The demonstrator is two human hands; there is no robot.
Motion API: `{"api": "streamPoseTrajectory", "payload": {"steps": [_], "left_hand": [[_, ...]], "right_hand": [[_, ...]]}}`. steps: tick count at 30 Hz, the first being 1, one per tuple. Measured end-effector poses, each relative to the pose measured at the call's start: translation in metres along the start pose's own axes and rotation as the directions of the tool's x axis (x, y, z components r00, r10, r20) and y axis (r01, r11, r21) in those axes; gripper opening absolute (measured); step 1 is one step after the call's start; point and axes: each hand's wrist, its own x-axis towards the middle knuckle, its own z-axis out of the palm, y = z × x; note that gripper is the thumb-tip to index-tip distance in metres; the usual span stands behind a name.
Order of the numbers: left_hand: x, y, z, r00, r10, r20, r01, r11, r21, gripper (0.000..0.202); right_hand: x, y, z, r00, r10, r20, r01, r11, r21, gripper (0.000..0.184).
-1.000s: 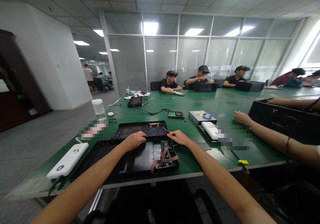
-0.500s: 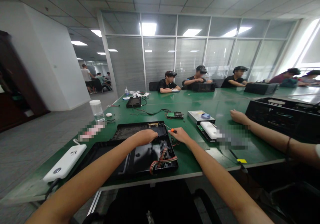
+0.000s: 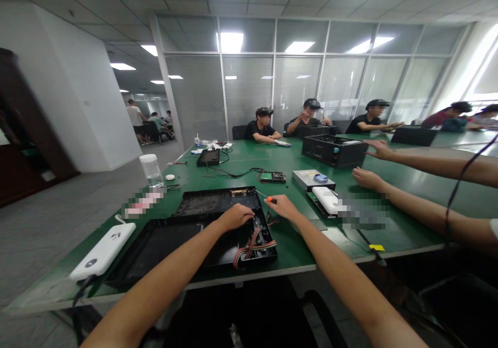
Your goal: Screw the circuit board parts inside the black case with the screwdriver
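Observation:
A screwdriver [image 3: 271, 199] with an orange and black handle is pinched in my right hand [image 3: 284, 207]. Its thin shaft points left, toward the far right corner of an opened black metal case [image 3: 212, 203]. My left hand [image 3: 236, 216] is closed over the middle of that case, fingertips together near its right-hand compartment; whatever they grip is too small or hidden. Below the fingertips, a striped ribbon cable [image 3: 254, 244] loops over the case's near right part. A brass-coloured strip [image 3: 238, 193] shows along the far edge.
Right of my hands lie an optical drive [image 3: 303, 178] and a white power bank [image 3: 326, 200]. A green circuit board [image 3: 272, 177] lies behind. At left are another white power bank [image 3: 103, 252] and a clear jar [image 3: 151, 171]. A co-worker's hands are beside a black box [image 3: 334, 150].
My left hand has shifted right along the case, while my right hand has barely moved. At right, the black box is now farther off, with a co-worker's second hand at it.

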Motion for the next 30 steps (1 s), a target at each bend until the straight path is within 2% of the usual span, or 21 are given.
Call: {"api": "streamPoseTrajectory", "payload": {"steps": [3, 5, 7, 10, 13, 15, 17, 22, 30], "left_hand": [[-0.001, 0.001, -0.002, 1.000, -0.005, 0.013, 0.005, 1.000, -0.024, 0.019], [0.000, 0.002, -0.004, 1.000, -0.012, 0.017, 0.012, 0.999, -0.039, 0.018], [0.000, 0.003, -0.005, 0.999, -0.037, 0.013, 0.038, 0.998, -0.053, 0.016], [0.000, 0.006, -0.005, 0.996, -0.093, 0.008, 0.094, 0.994, -0.059, 0.016], [0.000, 0.009, -0.005, 0.993, -0.121, 0.007, 0.121, 0.992, -0.042, 0.015], [0.001, 0.010, -0.005, 0.992, -0.128, 0.012, 0.129, 0.991, -0.037, 0.014], [0.001, 0.010, -0.005, 0.991, -0.134, 0.019, 0.135, 0.990, -0.041, 0.014], [0.002, 0.009, -0.005, 0.992, -0.126, 0.029, 0.127, 0.990, -0.055, 0.014], [0.002, 0.009, -0.005, 0.990, -0.135, 0.038, 0.137, 0.989, -0.062, 0.015]], "right_hand": [[0.001, 0.004, -0.004, 0.997, 0.067, 0.029, -0.072, 0.976, 0.206, 0.028], [0.001, 0.007, -0.009, 0.984, 0.143, 0.105, -0.173, 0.902, 0.395, 0.029], [0.000, 0.010, -0.017, 0.971, 0.165, 0.175, -0.236, 0.798, 0.554, 0.032], [0.000, 0.012, -0.033, 0.980, 0.125, 0.152, -0.195, 0.721, 0.665, 0.030], [0.000, 0.009, -0.044, 0.986, 0.165, -0.011, -0.118, 0.750, 0.651, 0.029], [0.001, 0.006, -0.044, 0.973, 0.196, -0.123, -0.077, 0.776, 0.626, 0.030], [0.001, 0.002, -0.038, 0.961, 0.203, -0.187, -0.053, 0.801, 0.596, 0.032], [0.000, -0.008, -0.022, 0.964, 0.146, -0.222, -0.033, 0.896, 0.444, 0.033], [-0.006, -0.015, -0.029, 0.946, 0.067, -0.318, 0.034, 0.953, 0.300, 0.033]]}}
